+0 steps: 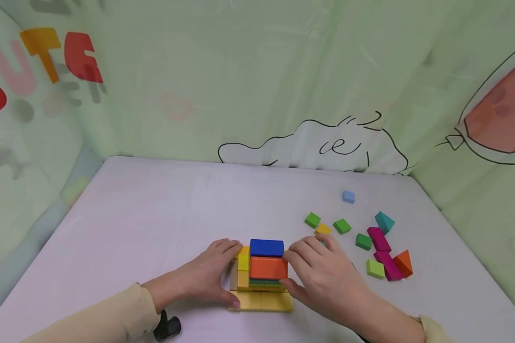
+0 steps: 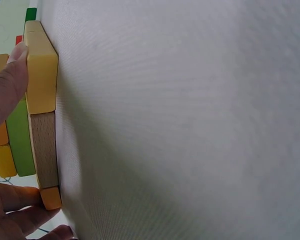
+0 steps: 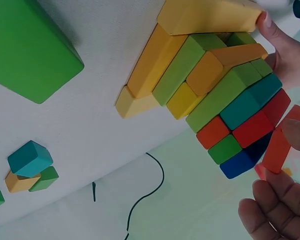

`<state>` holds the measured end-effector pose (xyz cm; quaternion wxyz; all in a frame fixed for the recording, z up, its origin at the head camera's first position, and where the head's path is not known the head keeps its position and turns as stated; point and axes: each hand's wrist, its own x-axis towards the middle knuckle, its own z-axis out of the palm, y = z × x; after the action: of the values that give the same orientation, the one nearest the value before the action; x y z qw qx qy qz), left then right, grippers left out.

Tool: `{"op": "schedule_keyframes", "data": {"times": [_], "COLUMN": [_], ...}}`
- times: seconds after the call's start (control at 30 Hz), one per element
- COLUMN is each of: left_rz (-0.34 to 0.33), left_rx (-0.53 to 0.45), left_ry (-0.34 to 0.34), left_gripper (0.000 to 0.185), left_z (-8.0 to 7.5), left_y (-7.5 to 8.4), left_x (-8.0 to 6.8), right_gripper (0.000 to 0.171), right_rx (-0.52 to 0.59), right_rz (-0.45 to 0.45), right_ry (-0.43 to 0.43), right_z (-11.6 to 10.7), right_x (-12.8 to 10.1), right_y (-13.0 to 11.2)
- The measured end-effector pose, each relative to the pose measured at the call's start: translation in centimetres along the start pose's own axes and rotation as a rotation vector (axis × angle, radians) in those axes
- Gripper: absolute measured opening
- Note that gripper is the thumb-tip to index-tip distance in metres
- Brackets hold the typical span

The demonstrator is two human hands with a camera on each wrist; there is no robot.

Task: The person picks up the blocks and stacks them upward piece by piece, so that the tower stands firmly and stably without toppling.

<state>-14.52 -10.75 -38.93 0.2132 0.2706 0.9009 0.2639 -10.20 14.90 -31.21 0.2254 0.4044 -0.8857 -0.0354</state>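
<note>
Sitting near the front edge of the desk point(image 1: 154, 209): a block stack point(image 1: 262, 276), blue block point(image 1: 266, 247) and orange block point(image 1: 268, 267) on top, yellow slabs point(image 1: 261, 301) at the base. Pressing against its left side, left hand point(image 1: 206, 278), fingers fairly straight, thumb touching the yellow base. Touching its right side, right hand point(image 1: 322, 276), fingers curling against the orange block, thumb low at the base. Lying scattered to the right, loose blocks point(image 1: 369, 243): green, magenta, teal, orange, pale blue.

The left hand's fingers point(image 2: 7, 95) press against a yellow block point(image 2: 42, 75) stacked beside a plain wooden block point(image 2: 44, 150) on the white table point(image 2: 190, 120).
</note>
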Motion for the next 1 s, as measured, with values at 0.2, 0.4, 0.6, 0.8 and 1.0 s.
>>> {"op": "schedule_keyframes", "data": {"times": [0.2,0.4,0.6,0.8,1.0], "left_rz": [0.004,0.002,0.008,0.013,0.012], "left_rx": [-0.002,0.002,0.010,0.008,-0.012], "left_ry": [-0.001,0.000,0.003,0.006,-0.004], "left_gripper": [0.114,0.114,0.115,0.114,0.113], "left_z": [0.0,-0.1,-0.2,-0.3,-0.3], "left_y": [0.0,0.1,0.1,0.1,0.2], "left_x": [0.0,0.0,0.0,-0.1,-0.3], "right_gripper": [0.047,0.047,0.053,0.077,0.083], "right_rx": [-0.004,0.008,0.040,0.248,0.412], "right_rz": [0.017,0.045,0.070,0.197,0.233], "right_ry": [-0.011,-0.045,-0.049,-0.234,-0.388], "right_z": [0.1,0.0,-0.4,-0.2,1.1], "right_x": [0.1,0.0,0.2,1.7,2.9], "right_y": [0.0,0.0,0.2,0.8,0.9]}}
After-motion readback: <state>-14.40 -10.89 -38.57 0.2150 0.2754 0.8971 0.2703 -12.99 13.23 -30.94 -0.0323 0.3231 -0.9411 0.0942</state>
